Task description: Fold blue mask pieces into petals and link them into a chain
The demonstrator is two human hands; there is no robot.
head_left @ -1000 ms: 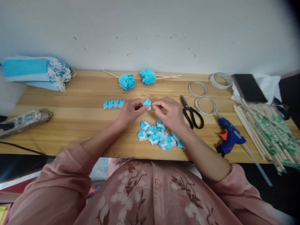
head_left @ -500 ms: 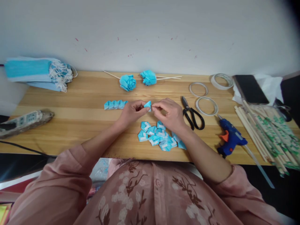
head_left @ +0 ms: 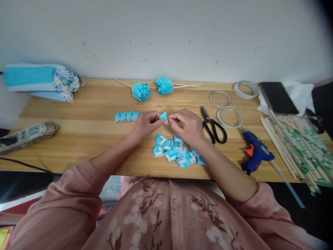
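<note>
Between the thumb and fingers of my left hand [head_left: 147, 124] is a small folded blue paper piece [head_left: 163, 116], held point up above the table. My right hand [head_left: 187, 125] is closed in a pinch right at the piece's right edge; what lies between its fingertips is too small to make out. Left of my left hand, a row of blue folded pieces [head_left: 126, 116] lies overlapped, its right end close to my fingers. Below my hands several more folded pieces with white strips [head_left: 170, 155] lie in a loose pile, partly covered by my right forearm.
Two blue paper roses [head_left: 141, 91] on sticks lie at the back. To the right are black-handled scissors [head_left: 213, 126], tape rolls [head_left: 246, 90], a blue glue gun [head_left: 256, 151], wrapped chopsticks [head_left: 299, 146] and a phone [head_left: 278, 98]. Face masks [head_left: 31, 78] and a power strip [head_left: 28, 136] sit left.
The view has shifted very slightly. Both hands keep almost the same position around the folded blue piece, which shows a little more of its face now.
</note>
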